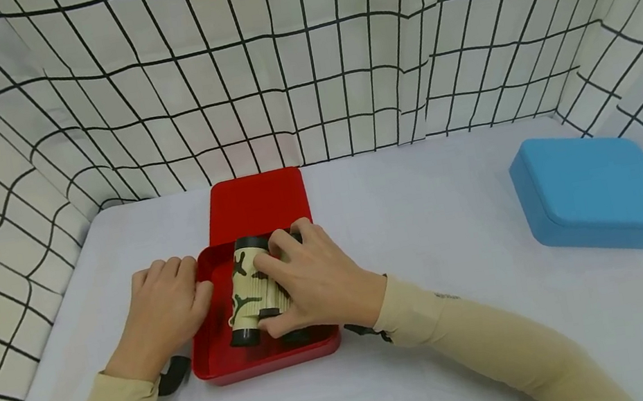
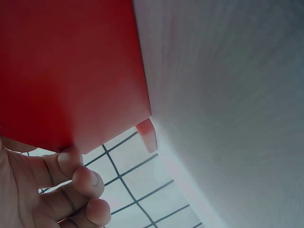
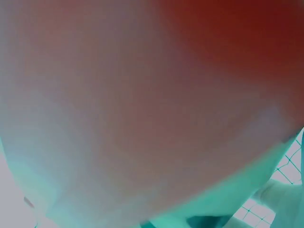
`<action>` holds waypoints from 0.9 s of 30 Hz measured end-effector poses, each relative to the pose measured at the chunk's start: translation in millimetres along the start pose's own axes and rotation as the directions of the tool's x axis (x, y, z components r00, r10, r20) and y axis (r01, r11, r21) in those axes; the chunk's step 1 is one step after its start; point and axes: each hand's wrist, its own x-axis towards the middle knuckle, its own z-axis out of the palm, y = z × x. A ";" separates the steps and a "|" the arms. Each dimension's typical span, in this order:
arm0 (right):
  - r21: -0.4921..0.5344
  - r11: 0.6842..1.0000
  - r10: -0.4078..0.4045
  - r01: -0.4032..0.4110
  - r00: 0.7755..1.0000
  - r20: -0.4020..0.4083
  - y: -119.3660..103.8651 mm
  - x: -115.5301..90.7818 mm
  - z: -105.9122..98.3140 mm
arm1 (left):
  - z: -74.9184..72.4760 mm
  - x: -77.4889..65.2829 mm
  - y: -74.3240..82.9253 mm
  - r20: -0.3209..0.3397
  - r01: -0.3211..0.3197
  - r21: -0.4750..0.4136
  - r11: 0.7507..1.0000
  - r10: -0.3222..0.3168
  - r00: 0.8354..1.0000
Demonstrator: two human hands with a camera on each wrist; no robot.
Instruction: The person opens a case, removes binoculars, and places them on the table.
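The right hand [image 1: 321, 277] grips the binoculars [image 1: 249, 282] from above, its fingers bent over the far part and its thumb at the near end. The binoculars are inside the red box [image 1: 278, 365], the barrels running from front to back; whether they rest on its floor or are slightly raised cannot be told. They are cream with dark camouflage patches and black ends, and the hand covers much of the right barrel.

The left hand [image 1: 165, 313] holds the left side of the box, thumb at the rim, fingers bent on the outside. The left wrist view shows its fingertips [image 2: 89, 180] curled by a lower edge of the box, one of them touching it. The right wrist view is mostly blurred.

The red lid [image 1: 257, 203] is folded back behind the box. A black piece [image 1: 174, 376] shows beside the left wrist. Well apart to the right, a closed blue box [image 1: 600, 188] lies on the white worktop [image 1: 439, 385], near the side wall. White walls with a black grid [image 1: 311, 55] surround the worktop on the back and both sides.
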 end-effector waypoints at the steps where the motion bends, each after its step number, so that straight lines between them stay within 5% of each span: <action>1: 0.000 1.000 0.000 0.000 1.000 -0.001 0.7 0.5 -1.2 | -0.2 0.0 0.0 0.000 0.002 0.000 1.000 -0.002 1.000; 27: -0.076 0.997 -0.009 0.010 1.000 0.021 9.2 -0.6 -19.7 | 0.7 -0.7 -1.1 -0.016 -0.010 0.015 1.000 0.011 1.000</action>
